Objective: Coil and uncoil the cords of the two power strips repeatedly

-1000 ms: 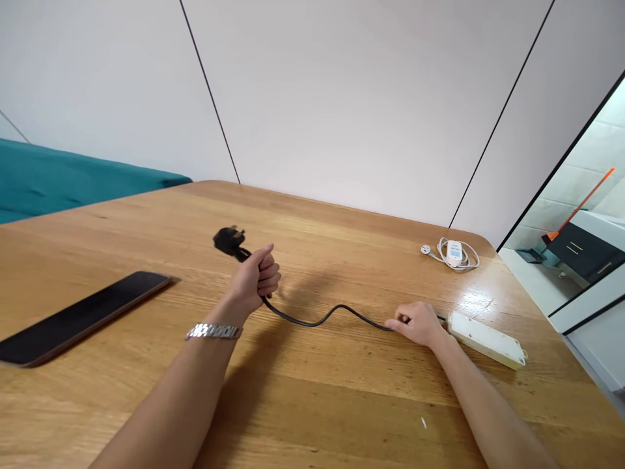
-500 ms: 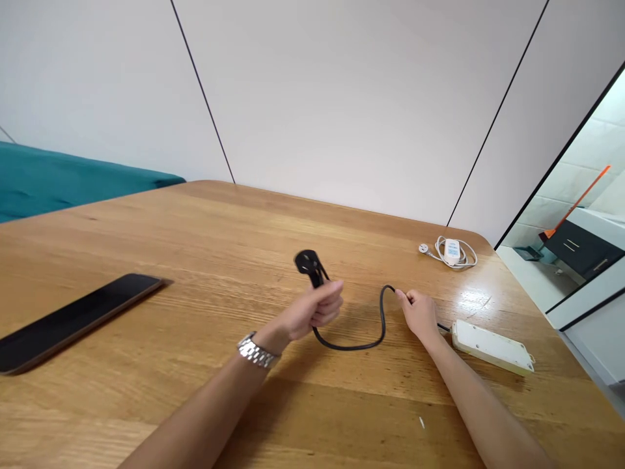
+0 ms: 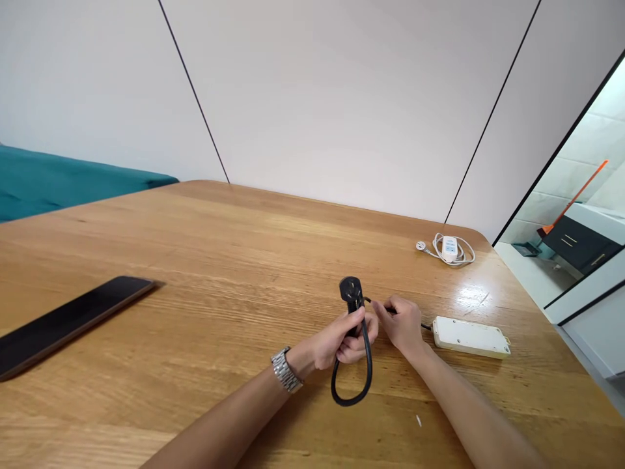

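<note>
My left hand (image 3: pixel 346 339) is closed around a black plug (image 3: pixel 350 291), whose head sticks up above the fingers. From there a black power cord (image 3: pixel 352 402) hangs in a loop below that hand. Just to the right, my right hand (image 3: pixel 403 324) pinches the cord between thumb and fingers, close beside the left hand. The cord runs out behind the right hand into a white power strip (image 3: pixel 471 335), which lies on the wooden table (image 3: pixel 234 260). Part of the cord is hidden by the fingers. A metal watch sits on the left wrist.
A white adapter (image 3: pixel 450 249) with its coiled cable and plug lies at the table's back right. On the left rests a dark flat device (image 3: pixel 73 319). A white scrap (image 3: pixel 418 421) is near the front. A wall stands behind; a teal seat (image 3: pixel 78 182) is at far left.
My left hand has moved right with the plug, and my right hand has come slightly left. The cord between them has drawn into a hanging loop. The power strip sits farther left in view.
</note>
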Demonstrator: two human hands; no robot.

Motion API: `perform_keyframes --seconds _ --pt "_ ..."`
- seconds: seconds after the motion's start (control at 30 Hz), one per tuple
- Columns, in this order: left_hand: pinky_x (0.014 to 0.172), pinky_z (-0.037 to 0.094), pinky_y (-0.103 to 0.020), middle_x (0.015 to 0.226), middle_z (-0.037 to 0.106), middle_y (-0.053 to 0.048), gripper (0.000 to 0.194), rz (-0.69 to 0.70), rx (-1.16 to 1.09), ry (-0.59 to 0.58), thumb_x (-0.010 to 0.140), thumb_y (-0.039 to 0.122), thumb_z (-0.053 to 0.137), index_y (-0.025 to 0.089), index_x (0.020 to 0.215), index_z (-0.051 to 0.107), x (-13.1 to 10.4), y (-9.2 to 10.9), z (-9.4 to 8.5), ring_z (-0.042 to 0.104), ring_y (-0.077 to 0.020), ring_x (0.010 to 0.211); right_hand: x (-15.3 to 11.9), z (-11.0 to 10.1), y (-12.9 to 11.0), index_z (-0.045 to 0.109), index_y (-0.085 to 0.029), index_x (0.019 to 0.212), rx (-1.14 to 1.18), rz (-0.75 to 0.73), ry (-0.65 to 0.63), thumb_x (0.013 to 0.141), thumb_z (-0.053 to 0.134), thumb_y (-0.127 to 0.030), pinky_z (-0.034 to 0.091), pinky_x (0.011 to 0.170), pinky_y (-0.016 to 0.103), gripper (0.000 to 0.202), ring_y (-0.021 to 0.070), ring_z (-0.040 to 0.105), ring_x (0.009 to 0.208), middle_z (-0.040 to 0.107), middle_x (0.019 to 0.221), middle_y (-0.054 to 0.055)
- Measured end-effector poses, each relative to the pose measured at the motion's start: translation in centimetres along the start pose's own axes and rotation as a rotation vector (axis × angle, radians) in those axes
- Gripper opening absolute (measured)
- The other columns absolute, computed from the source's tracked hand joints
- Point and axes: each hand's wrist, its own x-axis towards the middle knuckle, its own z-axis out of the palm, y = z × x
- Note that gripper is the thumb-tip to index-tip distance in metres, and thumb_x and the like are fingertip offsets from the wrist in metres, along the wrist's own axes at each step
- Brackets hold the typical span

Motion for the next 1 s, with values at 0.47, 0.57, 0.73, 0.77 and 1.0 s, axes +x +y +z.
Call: perform_keyframes --seconds 0.47,0.57,0.73,0.77,1.0 --pt "0.045 0.015 -0.029 0.043 0.034 0.001 0.057 -0.035 0.267 -0.152 0.052 0.074 0.066 0.017 0.053 0.057 -1.7 1.6 1.3 0.025 -0.01 0.041 1.7 -0.8 2.0 0.046 -0.021 0.048 -0.236 0.306 -0.035 0.087 0.048 -0.055 0.016 0.048 0.026 0.051 0.0131 0.038 0.046 0.049 0.046 -0.001" --pt "0.044 0.013 -0.028 0.044 0.031 0.003 0.055 -0.078 0.232 -0.158 0.054 0.072 0.065 0.018 0.055 0.053 -1.7 1.6 1.3 0.022 -0.0093 0.041 2.2 -1.2 2.7 0.041 -0.022 0.047 -0.191 0.327 0.027 0.086 0.047 -0.055 0.017 0.048 0.026 0.052 0.0127 0.035 0.045 0.045 0.044 -0.002" --pt "0.041 0.009 -0.024 0.048 0.027 0.006 0.061 -0.015 0.166 0.118 0.068 0.077 0.053 0.019 0.056 0.039 -0.9 1.0 1.1 0.019 -0.0063 0.041 2.6 -1.8 3.5 0.035 -0.022 0.047 -0.04 0.338 0.134 0.085 0.044 -0.06 0.02 0.048 0.026 0.055 0.0115 0.03 0.046 0.037 0.044 -0.004" --pt "0.04 0.01 -0.023 0.048 0.028 0.006 0.059 0.018 0.187 0.233 0.068 0.074 0.057 0.019 0.056 0.038 -0.6 1.0 0.9 0.02 -0.0059 0.041 2.6 -1.9 3.7 0.035 -0.022 0.048 -0.001 0.341 0.155 0.084 0.044 -0.062 0.021 0.048 0.026 0.055 0.0113 0.031 0.046 0.036 0.044 -0.005" --pt "0.037 0.008 -0.017 0.045 0.022 0.01 0.053 0.231 0.165 0.877 0.066 0.047 0.075 0.02 0.057 0.031 -0.3 2.9 -3.7 0.017 -0.0031 0.037 2.5 -2.4 4.6 0.033 -0.022 0.055 0.304 0.281 0.224 0.083 0.046 -0.064 0.028 0.053 0.024 0.051 0.0104 0.031 0.053 0.03 0.053 -0.007"
